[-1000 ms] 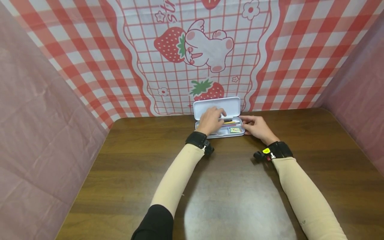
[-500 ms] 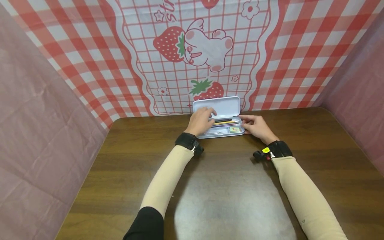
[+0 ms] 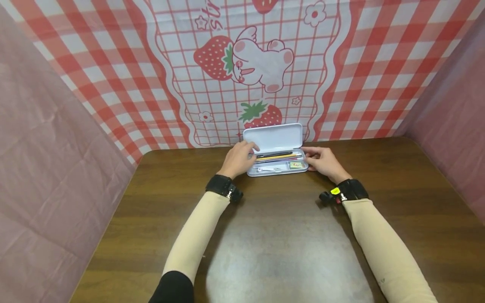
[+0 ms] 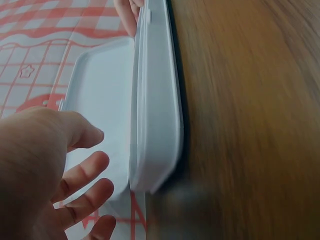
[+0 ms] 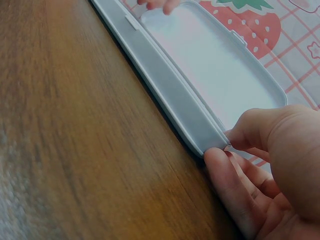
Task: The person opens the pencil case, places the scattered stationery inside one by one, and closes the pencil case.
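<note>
A white pencil case (image 3: 278, 174) lies on the table against the cloth backdrop, its lid (image 3: 273, 138) standing up behind it. Inside the long section are several pencils and pens (image 3: 278, 157), one yellow and one black. A small green and yellow rectangular item (image 3: 296, 165) sits in the front right compartment; small white things lie in the front left one. My left hand (image 3: 238, 159) is beside the case's left end with loosely bent, spread fingers, holding nothing. At the right end, my right hand (image 3: 323, 162) holds the case's corner between thumb and fingers (image 5: 220, 167).
A brown wooden table (image 3: 280, 235) stretches toward me. Behind it hangs a red checked cloth (image 3: 178, 97) with strawberries and a white cartoon figure. Pink cloths (image 3: 57, 147) hang at both sides. Black camera straps (image 3: 220, 185) circle both wrists.
My left hand has moved leftward from over the middle of the pencil case to its left end, uncovering the pencils and the front left compartment. The right hand has stayed at the right end.
</note>
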Tool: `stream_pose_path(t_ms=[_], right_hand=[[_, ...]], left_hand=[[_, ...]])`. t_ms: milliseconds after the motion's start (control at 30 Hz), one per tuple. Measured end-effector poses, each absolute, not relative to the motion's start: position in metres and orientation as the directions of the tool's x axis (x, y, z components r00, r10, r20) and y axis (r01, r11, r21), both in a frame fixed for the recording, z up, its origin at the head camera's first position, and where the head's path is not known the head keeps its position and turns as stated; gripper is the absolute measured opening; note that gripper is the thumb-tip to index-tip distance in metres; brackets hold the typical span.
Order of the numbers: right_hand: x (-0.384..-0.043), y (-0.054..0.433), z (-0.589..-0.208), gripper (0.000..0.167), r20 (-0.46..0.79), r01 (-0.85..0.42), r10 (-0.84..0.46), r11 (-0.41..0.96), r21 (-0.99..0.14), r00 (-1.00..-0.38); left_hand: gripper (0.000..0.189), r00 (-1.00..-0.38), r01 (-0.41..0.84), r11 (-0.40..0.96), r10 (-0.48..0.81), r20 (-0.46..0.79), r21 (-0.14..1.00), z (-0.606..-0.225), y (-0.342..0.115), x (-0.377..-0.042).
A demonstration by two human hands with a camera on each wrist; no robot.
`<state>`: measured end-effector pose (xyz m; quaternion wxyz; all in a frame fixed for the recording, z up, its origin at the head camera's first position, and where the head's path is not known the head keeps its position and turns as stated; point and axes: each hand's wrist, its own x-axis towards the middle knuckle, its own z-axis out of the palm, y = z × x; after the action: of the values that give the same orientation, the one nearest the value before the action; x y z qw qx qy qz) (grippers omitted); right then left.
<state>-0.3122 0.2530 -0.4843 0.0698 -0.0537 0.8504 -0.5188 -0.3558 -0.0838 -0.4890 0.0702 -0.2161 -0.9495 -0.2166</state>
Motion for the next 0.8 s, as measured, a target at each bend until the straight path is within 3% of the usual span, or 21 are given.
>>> stream_pose_path(t_ms=[433, 800], right_hand=[[-0.311, 0.253, -0.482, 0.052, -0.052, -0.028, -0.162, 0.456, -0.889, -0.985], [-0.311, 0.252, -0.484, 0.052, -0.047, -0.033, -0.167, 0.448, -0.893, -0.985]], left_hand=[[0.033, -0.910, 0.414, 0.807, 0.377, 0.172, 0.422, -0.517, -0.128, -0.372], [0.059, -0.926, 0.341, 0.796, 0.377, 0.030, 0.500, -0.508, -0.130, -0.354]])
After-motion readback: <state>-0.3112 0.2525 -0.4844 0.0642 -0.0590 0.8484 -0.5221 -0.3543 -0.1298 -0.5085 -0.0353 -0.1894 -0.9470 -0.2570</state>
